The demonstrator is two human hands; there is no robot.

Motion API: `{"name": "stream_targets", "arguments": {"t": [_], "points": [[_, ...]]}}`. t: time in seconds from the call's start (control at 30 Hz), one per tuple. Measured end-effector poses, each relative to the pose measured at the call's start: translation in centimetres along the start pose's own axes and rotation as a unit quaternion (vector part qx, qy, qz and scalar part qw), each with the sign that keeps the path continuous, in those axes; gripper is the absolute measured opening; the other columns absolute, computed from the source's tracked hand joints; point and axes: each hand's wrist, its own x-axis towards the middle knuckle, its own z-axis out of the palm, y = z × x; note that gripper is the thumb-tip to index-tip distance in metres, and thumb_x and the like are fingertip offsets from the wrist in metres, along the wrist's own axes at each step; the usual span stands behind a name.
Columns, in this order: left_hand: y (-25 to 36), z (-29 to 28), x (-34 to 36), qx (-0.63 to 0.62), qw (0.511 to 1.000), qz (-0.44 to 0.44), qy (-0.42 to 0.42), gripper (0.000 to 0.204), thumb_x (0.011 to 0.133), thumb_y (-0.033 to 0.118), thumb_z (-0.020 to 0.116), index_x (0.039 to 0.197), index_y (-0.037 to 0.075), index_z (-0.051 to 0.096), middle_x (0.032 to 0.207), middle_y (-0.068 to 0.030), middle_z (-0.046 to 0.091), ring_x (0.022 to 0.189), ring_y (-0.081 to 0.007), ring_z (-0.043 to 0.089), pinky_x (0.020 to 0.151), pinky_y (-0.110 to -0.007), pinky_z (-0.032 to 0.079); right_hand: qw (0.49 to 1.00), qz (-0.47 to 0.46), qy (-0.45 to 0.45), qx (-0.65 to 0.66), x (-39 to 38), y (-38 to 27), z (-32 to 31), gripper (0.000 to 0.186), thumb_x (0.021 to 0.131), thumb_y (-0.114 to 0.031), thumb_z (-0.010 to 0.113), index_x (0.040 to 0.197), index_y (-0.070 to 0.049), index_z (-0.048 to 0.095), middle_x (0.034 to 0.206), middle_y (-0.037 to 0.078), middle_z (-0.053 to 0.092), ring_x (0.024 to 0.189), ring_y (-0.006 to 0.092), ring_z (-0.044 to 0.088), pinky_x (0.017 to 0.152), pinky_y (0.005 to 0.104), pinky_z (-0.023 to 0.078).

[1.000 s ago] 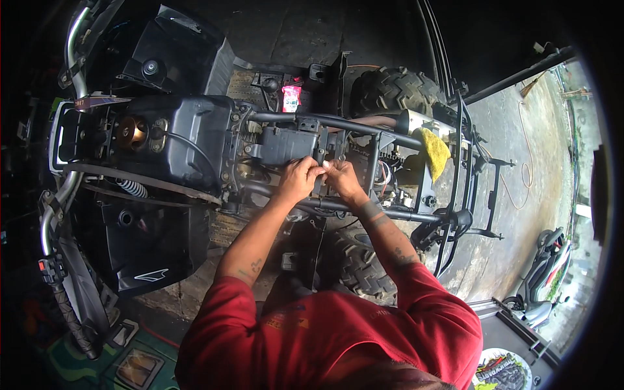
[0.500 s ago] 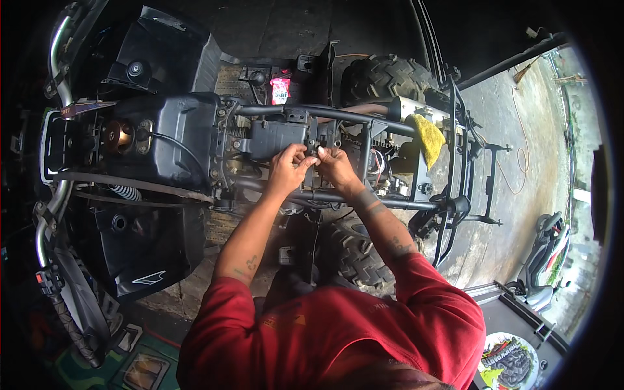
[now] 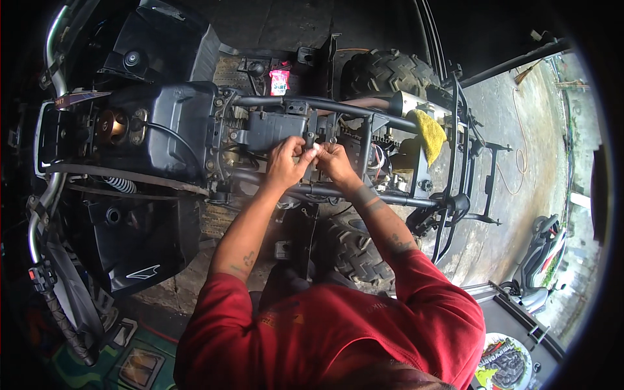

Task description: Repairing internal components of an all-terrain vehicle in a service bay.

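Note:
Both my hands meet over the open frame of a quad bike, just behind a black plastic box point(image 3: 268, 130). My left hand point(image 3: 286, 160) is closed, its thumb and fingers pinching beside the box's rear edge. My right hand point(image 3: 336, 166) is closed too, its thumb tip against the left fingertips. What lies between the fingertips is too small and too covered to make out. A small dark bracket point(image 3: 310, 138) stands right by the fingertips. Black frame tubes point(image 3: 325, 105) run along both sides of my hands.
A yellow cloth point(image 3: 429, 138) hangs over the rear frame. Ahead of the box sits a black fuel tank point(image 3: 185, 120); handlebars point(image 3: 36, 231) are at the far left. A pink packet point(image 3: 279, 83) lies beyond the frame. Knobby tyres point(image 3: 390, 77) flank the rear.
The view has shifted slightly, so the bike's front appears a little further left and higher. My hands stay together at the same spot, with only slight finger movement.

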Motion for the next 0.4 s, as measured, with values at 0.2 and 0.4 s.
{"name": "stream_targets", "arguments": {"t": [0.2, 0.4], "points": [[-1.3, 0.5, 0.0, 0.041, 0.993, 0.106, 0.020, 0.023, 0.078, 0.025, 0.061, 0.077, 0.003, 0.055, 0.067, -0.0090, 0.055, 0.064, -0.0251, 0.054, 0.062, -0.036, 0.043, 1.000, 0.005, 0.000, -0.013, -0.3, -0.6, 0.4, 0.034, 0.085, -0.028, 0.057, 0.061, -0.004, 0.056, 0.049, -0.004, 0.046, 0.041, 0.0030, 0.032, 0.039, 0.0197, 0.021], [-0.9, 0.2, -0.2, 0.042, 0.998, 0.046, 0.005, 0.022, 0.079, 0.021, 0.059, 0.071, 0.003, 0.052, 0.065, -0.0118, 0.055, 0.066, -0.0315, 0.053, 0.063, -0.040, 0.040, 1.000, 0.007, 0.005, -0.026, -0.4, -0.6, 0.3, 0.034, 0.085, -0.029, 0.058, 0.061, -0.004, 0.056, 0.049, -0.004, 0.046, 0.041, 0.0031, 0.032, 0.039, 0.0197, 0.021]]}}
